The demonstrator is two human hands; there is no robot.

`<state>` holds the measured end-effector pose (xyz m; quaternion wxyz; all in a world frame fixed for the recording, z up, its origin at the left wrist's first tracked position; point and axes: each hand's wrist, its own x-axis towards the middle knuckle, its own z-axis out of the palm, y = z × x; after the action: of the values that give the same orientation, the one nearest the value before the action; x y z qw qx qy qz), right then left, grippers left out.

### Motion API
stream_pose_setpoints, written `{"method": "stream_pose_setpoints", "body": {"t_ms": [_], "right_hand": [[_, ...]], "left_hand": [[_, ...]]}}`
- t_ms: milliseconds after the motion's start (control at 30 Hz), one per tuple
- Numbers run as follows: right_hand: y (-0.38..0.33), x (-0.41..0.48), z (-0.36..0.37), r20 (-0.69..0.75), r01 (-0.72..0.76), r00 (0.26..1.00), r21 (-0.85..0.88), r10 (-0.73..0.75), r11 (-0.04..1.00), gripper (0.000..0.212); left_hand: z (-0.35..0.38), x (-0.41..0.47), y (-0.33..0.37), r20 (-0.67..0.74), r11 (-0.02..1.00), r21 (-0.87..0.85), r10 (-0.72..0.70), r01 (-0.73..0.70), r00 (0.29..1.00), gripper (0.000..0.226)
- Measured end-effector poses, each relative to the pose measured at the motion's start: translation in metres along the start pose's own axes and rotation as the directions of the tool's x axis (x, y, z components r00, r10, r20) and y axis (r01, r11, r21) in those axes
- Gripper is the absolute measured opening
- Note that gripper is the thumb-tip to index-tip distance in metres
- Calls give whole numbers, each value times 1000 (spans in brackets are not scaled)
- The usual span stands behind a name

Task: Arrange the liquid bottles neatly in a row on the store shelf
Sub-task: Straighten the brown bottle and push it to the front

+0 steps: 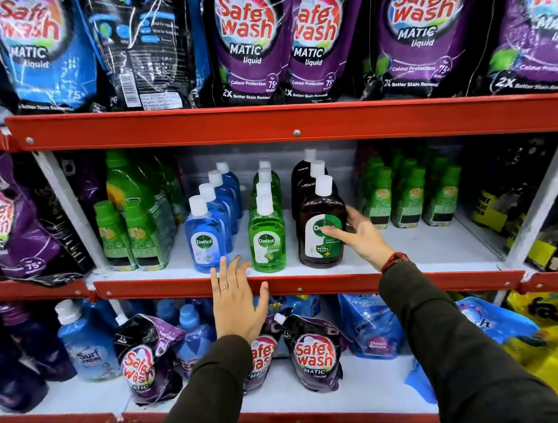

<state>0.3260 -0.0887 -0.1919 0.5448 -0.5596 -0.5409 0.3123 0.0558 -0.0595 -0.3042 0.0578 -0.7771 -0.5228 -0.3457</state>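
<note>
On the middle shelf (pixel 422 248) stand three rows of white-capped Dettol bottles running front to back: blue bottles (pixel 203 236) on the left, green bottles (pixel 267 238) in the middle, brown bottles (pixel 320 227) on the right. My right hand (pixel 359 237) rests on the front brown bottle, thumb across its label and fingers around its right side. My left hand (pixel 237 300) hovers flat with fingers spread in front of the red shelf edge (pixel 313 285), just below the gap between the blue and green front bottles, holding nothing.
Green detergent bottles (pixel 135 236) stand left of the Dettol rows and more green bottles (pixel 410 194) to the right. Safewash pouches (pixel 245 39) fill the shelf above. Pouches and blue bottles (pixel 88 341) crowd the shelf below. White uprights frame the bay.
</note>
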Motion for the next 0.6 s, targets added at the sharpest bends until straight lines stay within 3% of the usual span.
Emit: {"method": "stream_pose_setpoints", "body": {"t_ms": [100,200,367,433,533,600], "right_hand": [[3,-3,1,14,-15,1000,-14,15,1000,61],[6,-14,7,-88,-41,995,71,47,997,64],[11,-38,24,-324,22,942,315,86,949,52],[15,-41,29,-351,36,932,328,86,944,46],[22,-46,34,-347,51,936,298,59,953,42],[22,-49,37,-333,64,942,269,30,961,31]], "left_hand": [[-8,-8,11,-47,985,-171,24,-32,999,51],[-16,-8,38,-70,953,-277,107,-123,992,50],[-31,16,91,-68,790,-517,347,-330,935,79],[-33,26,111,-25,731,-629,320,-263,947,88],[-30,38,136,117,599,-800,120,22,986,85],[-28,47,145,224,491,-849,-1,195,975,88]]}}
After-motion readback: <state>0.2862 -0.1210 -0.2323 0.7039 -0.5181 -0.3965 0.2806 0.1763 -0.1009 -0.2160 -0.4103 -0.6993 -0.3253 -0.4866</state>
